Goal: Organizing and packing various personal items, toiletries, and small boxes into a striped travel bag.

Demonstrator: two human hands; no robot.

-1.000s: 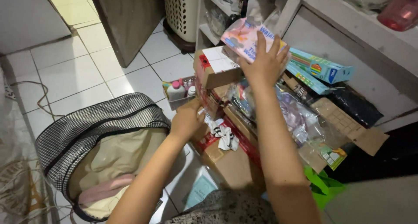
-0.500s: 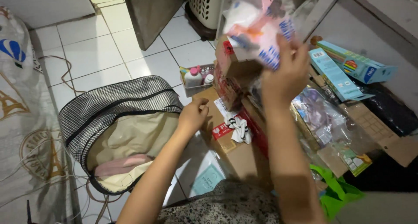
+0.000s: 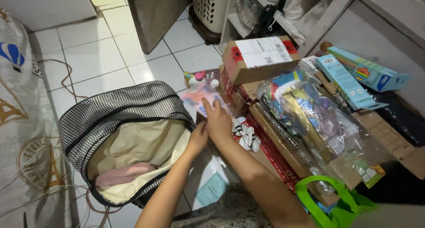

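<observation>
both hands meet at the open mouth of the black-and-white checked fabric bag, which lies on the white tiled floor with its zip undone and cream lining showing. the right hand is closed on a soft pastel pink-and-blue plastic packet, fingers over its near edge, holding it just above the bag's right rim. the left hand sits just beside it, touching the right hand's wrist side; i cannot tell whether its fingers grip anything. inside the bag, near its lower edge, lies a pink folded cloth. right of the hands stands a heap of brown cardboard boxes and clear plastic wrappers, with a green handled bag at the lower right.
</observation>
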